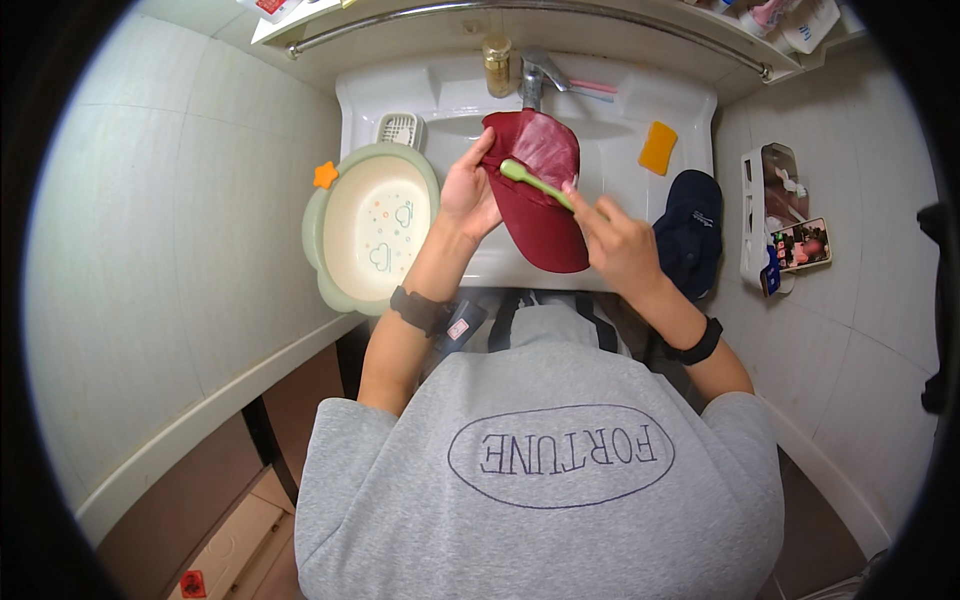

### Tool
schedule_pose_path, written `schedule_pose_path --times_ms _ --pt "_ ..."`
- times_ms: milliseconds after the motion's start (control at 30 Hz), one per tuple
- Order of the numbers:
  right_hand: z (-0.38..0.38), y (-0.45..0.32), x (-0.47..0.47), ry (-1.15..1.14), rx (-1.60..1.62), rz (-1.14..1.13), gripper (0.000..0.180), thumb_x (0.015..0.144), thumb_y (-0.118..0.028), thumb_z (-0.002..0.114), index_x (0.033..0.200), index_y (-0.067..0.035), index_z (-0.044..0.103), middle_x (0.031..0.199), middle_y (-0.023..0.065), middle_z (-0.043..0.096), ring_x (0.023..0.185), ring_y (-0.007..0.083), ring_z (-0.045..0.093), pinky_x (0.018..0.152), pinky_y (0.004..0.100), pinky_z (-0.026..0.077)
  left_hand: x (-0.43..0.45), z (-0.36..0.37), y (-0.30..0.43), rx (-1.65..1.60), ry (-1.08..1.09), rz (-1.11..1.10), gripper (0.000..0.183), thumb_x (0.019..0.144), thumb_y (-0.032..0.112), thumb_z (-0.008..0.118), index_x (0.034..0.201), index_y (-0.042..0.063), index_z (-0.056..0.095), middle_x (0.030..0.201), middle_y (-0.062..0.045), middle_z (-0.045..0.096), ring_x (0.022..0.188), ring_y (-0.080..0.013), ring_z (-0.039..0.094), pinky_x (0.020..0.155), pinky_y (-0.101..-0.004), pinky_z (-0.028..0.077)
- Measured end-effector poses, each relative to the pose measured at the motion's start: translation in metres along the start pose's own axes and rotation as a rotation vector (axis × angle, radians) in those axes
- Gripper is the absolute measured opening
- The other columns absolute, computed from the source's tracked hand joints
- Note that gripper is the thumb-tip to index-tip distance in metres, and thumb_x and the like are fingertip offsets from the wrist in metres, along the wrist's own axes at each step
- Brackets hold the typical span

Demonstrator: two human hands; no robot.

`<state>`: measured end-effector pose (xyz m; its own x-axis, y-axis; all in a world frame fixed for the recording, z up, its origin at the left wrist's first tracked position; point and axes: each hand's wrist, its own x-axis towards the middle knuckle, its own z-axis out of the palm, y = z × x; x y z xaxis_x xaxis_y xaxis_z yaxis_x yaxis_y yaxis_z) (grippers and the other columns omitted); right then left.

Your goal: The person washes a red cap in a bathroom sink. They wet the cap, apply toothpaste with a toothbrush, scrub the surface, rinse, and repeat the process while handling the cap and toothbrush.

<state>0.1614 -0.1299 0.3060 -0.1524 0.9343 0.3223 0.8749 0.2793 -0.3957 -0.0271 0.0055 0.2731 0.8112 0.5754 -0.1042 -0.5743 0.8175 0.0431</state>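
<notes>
Over the white sink (622, 150), my left hand (471, 187) grips a dark red baseball cap (544, 232) by its side, thumb on the outside. Whitish foam or residue covers part of the crown. My right hand (619, 244) holds a green brush (536, 182) by its handle, with the head lying across the cap near where brim and crown meet; its bristles are hidden. A navy cap (691, 232) rests on the sink's right edge, below an orange sponge (658, 148).
At the left stands a green-rimmed basin (321, 225). Behind the cap are the faucet (532, 79), a gold-coloured bottle (496, 66) and a soap dish (400, 130). A metal rail (525, 6) spans the back. A phone (802, 245) leans by a wall holder (750, 217) at right.
</notes>
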Motion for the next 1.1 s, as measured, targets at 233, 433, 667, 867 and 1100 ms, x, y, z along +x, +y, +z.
schedule_pose_path --times_ms 233,433,667,867,1100 --pt "-0.006 0.002 0.007 0.023 -0.07 0.032 0.059 0.074 0.002 0.055 0.129 -0.019 0.054 0.073 0.0075 0.047 0.048 0.0262 0.052 0.046 0.0353 0.046 -0.001 0.007 -0.003 -0.006 0.0 -0.014 0.044 0.1 0.03 0.031 0.128 0.0 0.045 0.13 -0.018 0.051 0.119 -0.0315 0.05 0.104 -0.0454 0.037" --pt "-0.01 0.014 -0.004 0.042 -0.083 -0.057 0.063 0.072 0.003 0.052 0.13 -0.02 0.052 0.075 0.0082 0.049 0.049 0.0254 0.054 0.045 0.0342 0.048 -0.003 0.006 -0.003 0.029 0.011 0.029 0.043 0.1 0.029 0.031 0.128 0.0 0.046 0.129 -0.017 0.052 0.118 -0.0311 0.051 0.104 -0.0452 0.037" --pt "-0.005 0.014 0.002 -0.005 -0.076 -0.048 0.06 0.073 0.0 0.054 0.129 -0.02 0.054 0.073 0.0079 0.048 0.047 0.0252 0.052 0.045 0.0333 0.047 -0.002 0.005 0.002 0.049 0.025 0.063 0.043 0.1 0.03 0.03 0.128 0.001 0.046 0.13 -0.016 0.051 0.119 -0.03 0.049 0.104 -0.0451 0.037" --pt "-0.005 0.018 0.011 0.038 -0.123 -0.046 0.06 0.073 0.001 0.055 0.13 -0.02 0.054 0.073 0.0073 0.048 0.046 0.0246 0.051 0.044 0.034 0.047 -0.003 0.008 0.002 -0.006 -0.046 -0.001 0.044 0.1 0.03 0.029 0.128 0.001 0.046 0.13 -0.017 0.051 0.12 -0.0313 0.049 0.104 -0.0462 0.036" --pt "-0.014 0.013 0.027 0.056 -0.12 0.018 0.064 0.071 0.004 0.054 0.131 -0.02 0.052 0.072 0.0086 0.046 0.049 0.0263 0.052 0.046 0.0345 0.047 -0.005 0.012 0.001 0.061 0.014 -0.046 0.047 0.1 0.032 0.029 0.13 0.0 0.044 0.131 -0.017 0.05 0.119 -0.0309 0.05 0.103 -0.0451 0.038"
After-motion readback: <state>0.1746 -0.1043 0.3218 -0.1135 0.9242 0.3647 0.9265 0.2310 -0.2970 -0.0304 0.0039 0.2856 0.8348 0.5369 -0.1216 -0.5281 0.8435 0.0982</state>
